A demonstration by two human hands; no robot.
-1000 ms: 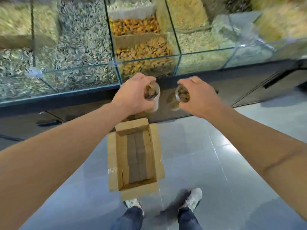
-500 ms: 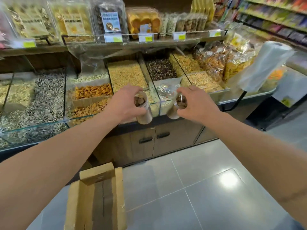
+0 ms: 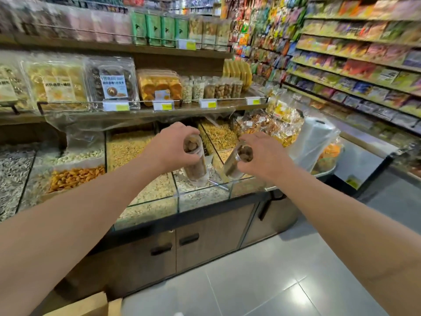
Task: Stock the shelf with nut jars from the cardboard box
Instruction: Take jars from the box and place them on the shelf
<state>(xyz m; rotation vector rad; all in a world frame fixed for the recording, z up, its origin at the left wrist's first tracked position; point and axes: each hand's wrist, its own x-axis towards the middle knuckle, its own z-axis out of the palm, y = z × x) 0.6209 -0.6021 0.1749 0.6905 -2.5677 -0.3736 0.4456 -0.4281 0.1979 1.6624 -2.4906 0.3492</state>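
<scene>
At the bottom left edge, a corner of the cardboard box (image 3: 91, 307) is seen. At frame centre, one clear nut jar (image 3: 195, 160) is grasped in the left grip (image 3: 173, 148), another nut jar (image 3: 238, 161) in the right grip (image 3: 265, 156), above the glass bins (image 3: 200, 197), below the shelf (image 3: 159, 111).

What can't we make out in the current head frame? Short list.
- Jar lids: head view; the left hand and right hand cover the tops of the left jar and right jar.
- Cardboard box: cut off by the bottom edge; contents unseen.
- Price tags: too small, text unreadable.
- Right aisle shelves: motion-blurred, products unidentifiable.
</scene>
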